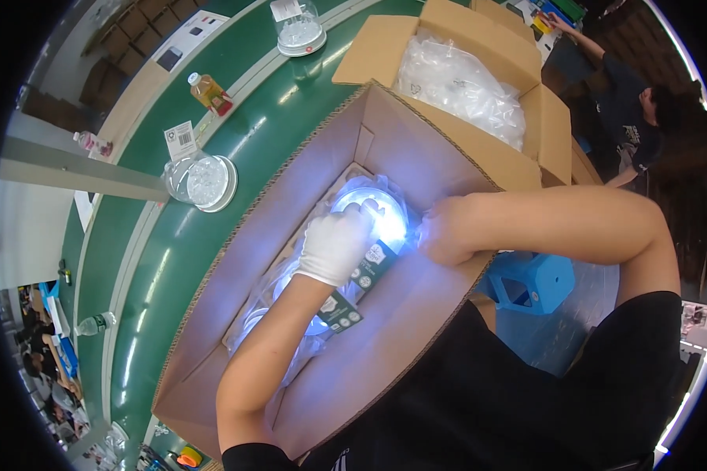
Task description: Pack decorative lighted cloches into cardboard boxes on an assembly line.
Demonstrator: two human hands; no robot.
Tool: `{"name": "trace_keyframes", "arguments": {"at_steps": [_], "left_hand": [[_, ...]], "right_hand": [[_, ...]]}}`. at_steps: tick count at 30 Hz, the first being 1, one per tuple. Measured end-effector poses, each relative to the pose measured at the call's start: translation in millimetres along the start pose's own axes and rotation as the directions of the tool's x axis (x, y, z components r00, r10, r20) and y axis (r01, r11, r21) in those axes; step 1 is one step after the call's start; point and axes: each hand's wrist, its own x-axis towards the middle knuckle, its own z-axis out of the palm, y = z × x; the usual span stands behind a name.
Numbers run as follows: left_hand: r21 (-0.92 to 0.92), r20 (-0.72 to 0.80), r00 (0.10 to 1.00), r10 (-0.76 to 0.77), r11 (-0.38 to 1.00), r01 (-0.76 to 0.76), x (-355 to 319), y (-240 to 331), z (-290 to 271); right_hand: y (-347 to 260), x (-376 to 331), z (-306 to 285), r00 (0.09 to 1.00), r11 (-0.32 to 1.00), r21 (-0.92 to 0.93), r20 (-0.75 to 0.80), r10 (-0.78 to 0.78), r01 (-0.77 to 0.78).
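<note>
Inside a deep cardboard box point(204, 314), several clear bagged dome-shaped lights lie in a row. The far one, a round light point(397, 228), glows bright bluish white. My left hand point(336, 245), in a white glove, is on this light with its fingers curled at the rim; glare blurs the fingertips. My right hand point(445, 230), bare, is closed at the light's right side, next to the plastic wrap; what its fingers grip is hidden. Dark green cards point(375, 264) with white print lie beside the lights, just below my left hand.
Beyond the box, an open carton point(554, 133) holds a clear plastic bag point(459, 86). Clear domes point(200, 182) with white bases and tags stand on the green conveyor point(145, 290), near a drink bottle point(210, 93). A blue stool point(532, 282) is at right. Another person point(628, 118) works beyond.
</note>
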Motion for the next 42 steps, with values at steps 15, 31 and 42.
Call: {"name": "trace_keyframes", "arguments": {"at_steps": [15, 31, 42], "left_hand": [[0.123, 0.110, 0.993, 0.043, 0.991, -0.056, -39.9, 16.8, 2.7], [-0.128, 0.583, 0.748, -0.317, 0.874, 0.469, -38.8, 54.1, -103.8], [0.098, 0.097, 0.902, -0.421, 0.906, 0.412, 57.0, -129.9, -206.8]], "right_hand": [[-71.8, -96.9, -10.5, 0.363, 0.963, 0.243, -0.913, 0.186, 0.118], [-80.8, -83.3, 13.3, -0.103, 0.942, 0.223, -0.961, 0.255, 0.252], [-88.8, -86.2, 22.1, -0.079, 0.946, 0.231, -0.964, 0.255, 0.228]]}}
